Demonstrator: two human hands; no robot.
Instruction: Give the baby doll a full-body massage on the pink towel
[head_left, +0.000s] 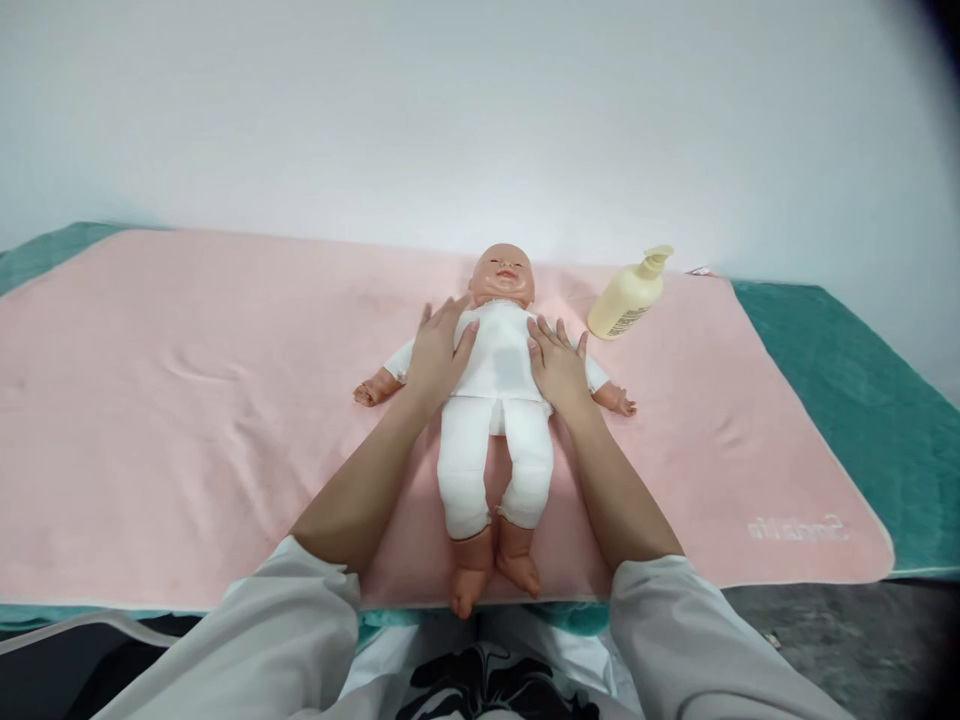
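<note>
A baby doll [498,372] in a white suit lies on its back on a pink towel [187,400], head towards the wall and feet at the near edge. My left hand [437,352] lies flat on the doll's chest and shoulder on the left, fingers stretched out. My right hand [557,365] lies flat on the other side of the chest, fingers spread. Neither hand grips anything. A cream pump bottle [627,296] lies tilted on the towel, just right of the doll's head.
The pink towel covers a teal mat [847,400] on a table against a white wall [480,110]. Grey floor [847,640] shows at the lower right. My white sleeves fill the bottom of the view.
</note>
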